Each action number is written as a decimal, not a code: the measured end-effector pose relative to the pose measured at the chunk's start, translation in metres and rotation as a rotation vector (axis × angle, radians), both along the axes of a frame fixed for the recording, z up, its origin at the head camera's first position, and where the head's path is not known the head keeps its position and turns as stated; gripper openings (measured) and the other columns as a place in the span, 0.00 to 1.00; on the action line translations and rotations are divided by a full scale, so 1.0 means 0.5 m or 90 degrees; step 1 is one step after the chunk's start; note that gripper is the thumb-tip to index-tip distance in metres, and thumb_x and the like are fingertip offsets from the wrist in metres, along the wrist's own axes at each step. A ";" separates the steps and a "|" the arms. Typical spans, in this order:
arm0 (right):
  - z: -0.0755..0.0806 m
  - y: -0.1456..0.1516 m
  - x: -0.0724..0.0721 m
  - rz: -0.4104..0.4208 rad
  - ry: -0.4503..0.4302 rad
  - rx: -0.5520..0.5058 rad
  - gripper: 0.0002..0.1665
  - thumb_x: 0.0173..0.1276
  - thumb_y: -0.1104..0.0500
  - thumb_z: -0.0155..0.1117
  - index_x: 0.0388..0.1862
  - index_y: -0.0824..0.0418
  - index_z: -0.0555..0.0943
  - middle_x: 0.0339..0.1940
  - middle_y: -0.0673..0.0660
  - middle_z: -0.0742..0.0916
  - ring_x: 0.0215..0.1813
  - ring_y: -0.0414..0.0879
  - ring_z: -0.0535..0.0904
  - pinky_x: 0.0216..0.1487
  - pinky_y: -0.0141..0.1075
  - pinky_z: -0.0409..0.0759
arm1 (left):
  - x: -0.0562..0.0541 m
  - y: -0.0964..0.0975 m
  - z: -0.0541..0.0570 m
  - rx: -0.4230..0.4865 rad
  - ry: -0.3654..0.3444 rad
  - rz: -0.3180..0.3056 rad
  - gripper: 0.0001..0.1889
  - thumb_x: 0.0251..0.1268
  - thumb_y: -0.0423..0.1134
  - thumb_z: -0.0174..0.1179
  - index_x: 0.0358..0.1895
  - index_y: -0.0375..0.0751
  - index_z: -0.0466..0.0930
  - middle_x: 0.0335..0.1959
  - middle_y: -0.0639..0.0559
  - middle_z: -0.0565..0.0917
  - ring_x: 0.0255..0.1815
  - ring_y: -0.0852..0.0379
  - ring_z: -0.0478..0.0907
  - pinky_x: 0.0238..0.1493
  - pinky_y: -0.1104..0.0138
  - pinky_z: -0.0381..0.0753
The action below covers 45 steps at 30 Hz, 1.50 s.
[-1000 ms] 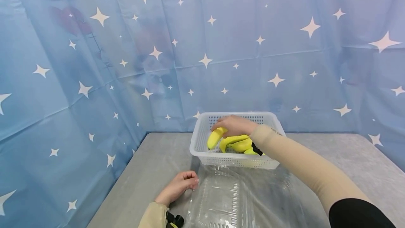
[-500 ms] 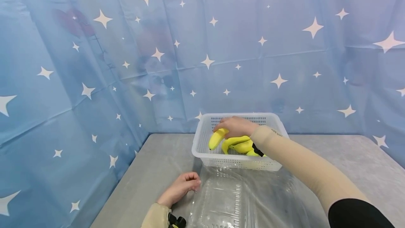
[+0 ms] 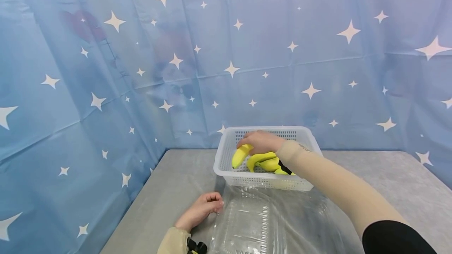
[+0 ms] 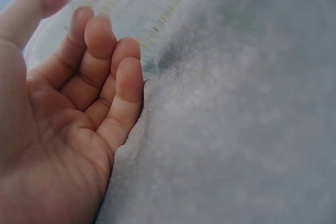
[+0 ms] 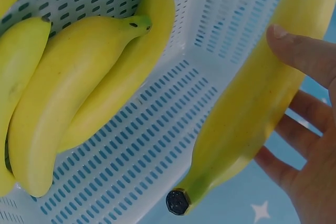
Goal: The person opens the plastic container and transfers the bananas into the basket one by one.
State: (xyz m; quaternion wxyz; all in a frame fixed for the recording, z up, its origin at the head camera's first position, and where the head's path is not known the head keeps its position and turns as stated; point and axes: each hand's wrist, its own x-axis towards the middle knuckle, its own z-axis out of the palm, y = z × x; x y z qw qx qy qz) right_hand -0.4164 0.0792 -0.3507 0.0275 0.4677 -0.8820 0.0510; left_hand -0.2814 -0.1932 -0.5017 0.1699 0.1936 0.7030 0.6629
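Observation:
In the head view my right hand [image 3: 263, 141] is over a white slotted plastic basket [image 3: 220, 162], gripping a yellow banana [image 3: 241, 156]. The right wrist view shows the thumb on one side of this banana [image 5: 252, 95] and fingers on the other, its dark stem end pointing down. Several more bananas [image 5: 65, 93] lie in the basket beside it. My left hand [image 3: 203, 209] rests on the table, fingers loosely curled, by the left edge of a clear plastic clamshell container [image 3: 243, 222]. In the left wrist view a clear edge runs near the thumb tip, and the palm [image 4: 58, 145] holds nothing visible.
A grey table [image 3: 148, 211] extends to both sides of the basket. Clear plastic sheeting or lid [image 3: 303, 214] spreads right of the container, touching or close to the basket's front. A blue star-patterned curtain [image 3: 212, 50] hangs behind and at the left.
The head view has shifted slightly. My right hand keeps its grip on the banana over the basket, and the left hand stays by the container.

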 end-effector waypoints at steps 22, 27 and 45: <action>-0.015 -0.009 -0.017 -0.018 -0.001 0.026 0.30 0.58 0.64 0.74 0.59 0.49 0.80 0.54 0.51 0.82 0.54 0.51 0.78 0.54 0.46 0.76 | -0.002 0.001 0.008 -0.013 -0.018 0.005 0.06 0.67 0.33 0.57 0.29 0.43 0.76 0.24 0.57 0.76 0.27 0.62 0.71 0.35 0.69 0.73; -0.036 -0.007 -0.028 -0.020 0.013 0.035 0.30 0.55 0.63 0.76 0.58 0.48 0.81 0.50 0.50 0.83 0.51 0.48 0.78 0.52 0.44 0.77 | 0.003 0.000 0.009 -0.019 -0.021 0.001 0.07 0.67 0.33 0.57 0.29 0.43 0.76 0.24 0.57 0.76 0.26 0.62 0.71 0.35 0.68 0.73; -0.077 -0.034 -0.035 -0.024 -0.019 0.055 0.29 0.57 0.67 0.72 0.58 0.50 0.81 0.52 0.50 0.84 0.53 0.49 0.79 0.54 0.45 0.76 | 0.002 0.002 0.003 -0.014 -0.002 0.014 0.11 0.65 0.33 0.58 0.30 0.26 0.72 0.23 0.57 0.75 0.26 0.62 0.70 0.35 0.69 0.73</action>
